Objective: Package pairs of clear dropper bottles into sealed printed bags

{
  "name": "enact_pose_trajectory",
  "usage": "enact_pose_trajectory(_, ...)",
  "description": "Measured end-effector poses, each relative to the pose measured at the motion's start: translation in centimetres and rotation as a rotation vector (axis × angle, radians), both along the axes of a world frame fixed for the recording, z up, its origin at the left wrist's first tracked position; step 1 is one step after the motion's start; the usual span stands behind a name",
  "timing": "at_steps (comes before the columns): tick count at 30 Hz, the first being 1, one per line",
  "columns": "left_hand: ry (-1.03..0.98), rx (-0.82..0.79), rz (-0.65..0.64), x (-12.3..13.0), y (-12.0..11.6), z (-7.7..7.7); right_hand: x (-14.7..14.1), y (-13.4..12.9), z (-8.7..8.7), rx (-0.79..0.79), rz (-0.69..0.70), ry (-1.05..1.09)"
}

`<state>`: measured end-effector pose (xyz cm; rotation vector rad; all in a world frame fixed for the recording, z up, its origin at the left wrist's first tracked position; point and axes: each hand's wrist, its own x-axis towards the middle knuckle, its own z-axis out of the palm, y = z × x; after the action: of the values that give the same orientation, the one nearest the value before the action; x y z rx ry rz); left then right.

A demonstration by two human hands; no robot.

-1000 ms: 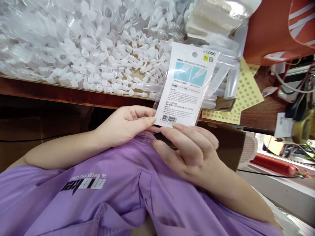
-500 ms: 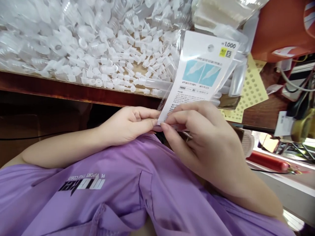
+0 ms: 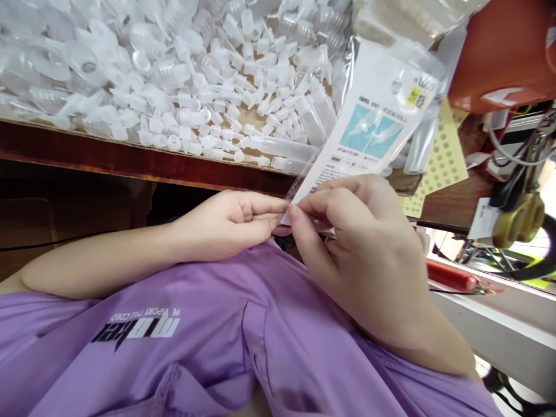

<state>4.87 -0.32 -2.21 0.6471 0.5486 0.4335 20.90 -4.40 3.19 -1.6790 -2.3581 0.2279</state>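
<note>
Packet: clear retail bag with a printed card [image 3: 369,136] was held tilted over the desk edge, its bottom corner down at my hands, just above my lap.
Left hand: my left hand [image 3: 226,223] had thumb and forefinger pressed together on that bottom corner, the other fingers curled under.
Right hand: my right hand [image 3: 369,255] pinched the same bottom edge from the other side, fingertips [image 3: 299,211] touching the left ones, knuckles covering the card's lower part.
Step in hand: I judged I was working the bottom seam or flap of the packet, either sealing or parting it; I could not tell which.
Next move: it would call for a steady two-sided pinch and a small pull or press along the edge, keeping the film from slipping.
Desk: loose translucent caps and nozzles [image 3: 208,87] lay heaped behind the packet, with small clear bottles [image 3: 282,147] near its left side.
Right of packet: yellow dotted sheet [image 3: 447,156], partly under it.
</note>
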Motion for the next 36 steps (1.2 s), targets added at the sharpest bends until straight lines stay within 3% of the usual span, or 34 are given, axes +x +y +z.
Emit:
enact_pose_trajectory(19, 0.062, 0.020, -0.013, -0.5, -0.3, 0.0, -0.4, -0.3, -0.4, 0.038, -0.062, -0.022)
enact_pose_trajectory(26, 0.305, 0.267, -0.141, -0.6, -0.4, 0.3, -0.4, -0.6, -1.0, 0.097, -0.133, 0.021)
enact_pose_trajectory(36, 0.303, 0.268, -0.152, -0.7, -0.8, -0.3, -0.6, -0.8, -1.6, 0.167, -0.263, 0.015)
